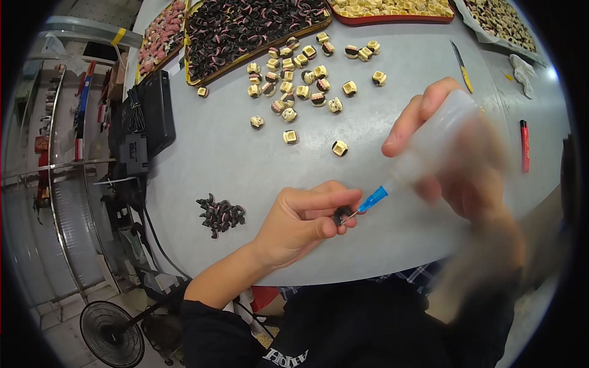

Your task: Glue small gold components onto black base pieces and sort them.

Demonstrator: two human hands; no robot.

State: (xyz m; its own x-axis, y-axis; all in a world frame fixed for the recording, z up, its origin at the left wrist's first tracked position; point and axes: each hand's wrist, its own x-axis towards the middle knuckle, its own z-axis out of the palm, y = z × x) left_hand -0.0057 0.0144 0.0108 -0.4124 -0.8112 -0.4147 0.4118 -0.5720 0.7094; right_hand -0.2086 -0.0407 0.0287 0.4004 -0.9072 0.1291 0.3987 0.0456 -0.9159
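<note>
Near the table's front edge, my left hand (294,218) pinches a small black curved piece (342,213) between thumb and fingers. My right hand (475,193) is wrapped round a translucent squeeze bottle (451,126), tilted with its nozzle down to the left. A blue needle tip (373,199) on the bottle reaches the black piece; whether the needle touches it is hard to make out. The right hand and the bottle are partly blurred. Left of my left hand lies a pile of black curved pieces with pink edges (221,216).
Several small cream-and-black pieces (286,88) are scattered mid-table. Behind them stand trays of black pieces (251,34), cream pieces (392,8) and pink pieces (162,37). A yellow-handled knife (461,67), crumpled tissue (523,75) and red stick-shaped item (524,146) lie right; a black device (158,113) left.
</note>
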